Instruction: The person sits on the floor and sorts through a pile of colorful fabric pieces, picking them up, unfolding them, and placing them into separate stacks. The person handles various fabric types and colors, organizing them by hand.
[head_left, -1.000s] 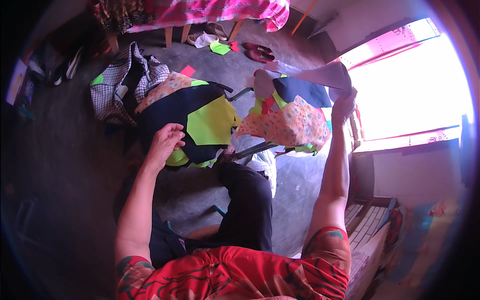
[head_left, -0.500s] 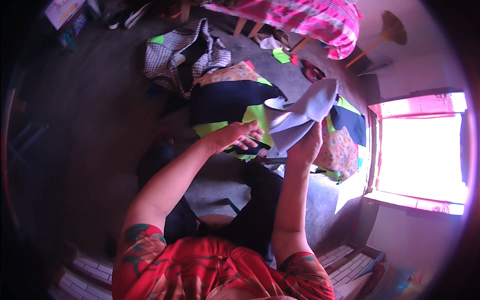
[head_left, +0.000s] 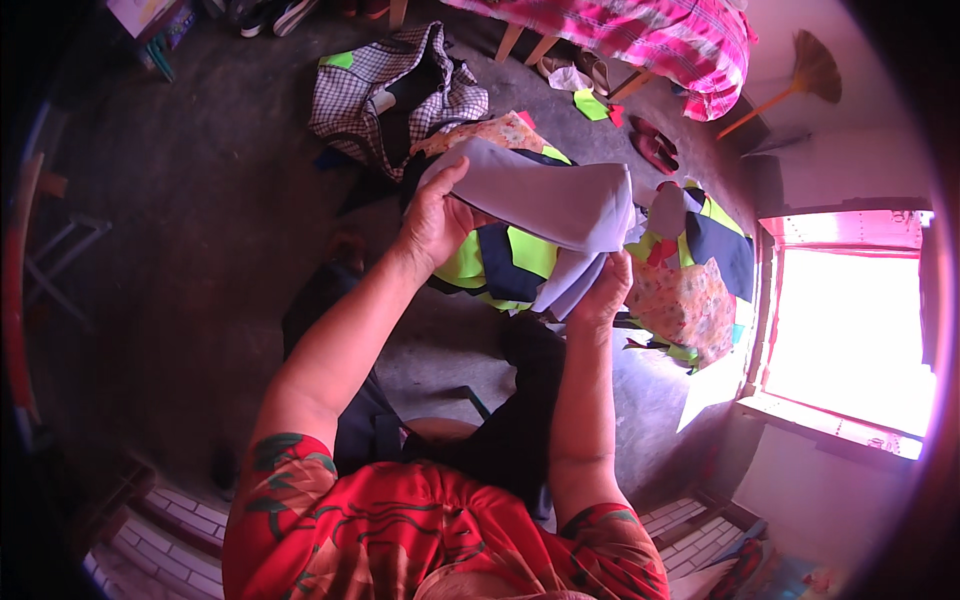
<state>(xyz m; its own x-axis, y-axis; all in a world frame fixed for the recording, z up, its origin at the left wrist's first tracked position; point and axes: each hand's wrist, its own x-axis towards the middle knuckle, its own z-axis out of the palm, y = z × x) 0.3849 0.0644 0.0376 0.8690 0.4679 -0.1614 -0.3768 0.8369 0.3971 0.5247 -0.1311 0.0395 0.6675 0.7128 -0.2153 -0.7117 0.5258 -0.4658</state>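
A pale grey-lavender piece of fabric [head_left: 545,195] is stretched between my two hands at chest height. My left hand [head_left: 437,222] grips its left end, the thumb on top and the fingers underneath. At the lower right corner my right hand [head_left: 606,290] pinches it, and a loose fold hangs down beside those fingers. Below the fabric, and partly hidden by it, lies a heap of cloth pieces [head_left: 462,262] in lime green, navy and a floral print. To the right is a second pile [head_left: 683,300] of floral, navy and green scraps.
A black-and-white checked bag [head_left: 345,110] lies open on the floor ahead. Behind stands a wooden-legged piece of furniture draped with pink plaid cloth [head_left: 660,40]. A broom [head_left: 815,70] leans at the wall, near maroon shoes [head_left: 652,145]. A bright window [head_left: 850,330] is at the right.
My left hand, empty and apart before, has taken hold of the fabric's left end. The fabric is now spread leftward between both hands. The view has shifted slightly.
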